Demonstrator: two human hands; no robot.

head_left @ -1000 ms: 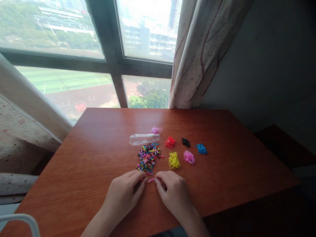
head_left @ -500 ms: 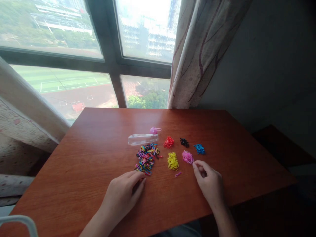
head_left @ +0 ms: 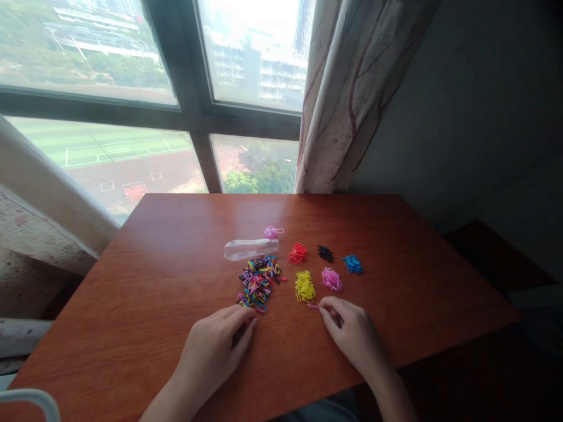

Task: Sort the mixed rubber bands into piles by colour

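Note:
My right hand (head_left: 347,325) is closed, thumb and forefinger pinching one end of a single pink rubber band (head_left: 312,305) on the table. Just beyond it lie a pink pile of rubber bands (head_left: 331,279) and a yellow pile (head_left: 305,286). Closed fingertips of my left hand (head_left: 220,337) rest at the near edge of a mixed heap of coloured rubber bands (head_left: 259,280). A reddish bit shows by those fingertips, but what they hold is too small to make out.
Red (head_left: 297,253), black (head_left: 325,252) and blue (head_left: 352,264) piles of rubber bands lie farther back. Behind the mixed heap is a clear bottle (head_left: 248,249) on its side, with a pink cap (head_left: 271,232) beside it. The wooden table (head_left: 176,234) meets a window.
My right hand has moved left and nearer, from the pink pile to the lone pink rubber band, and has taken hold of it. My left hand has stayed by the mixed heap.

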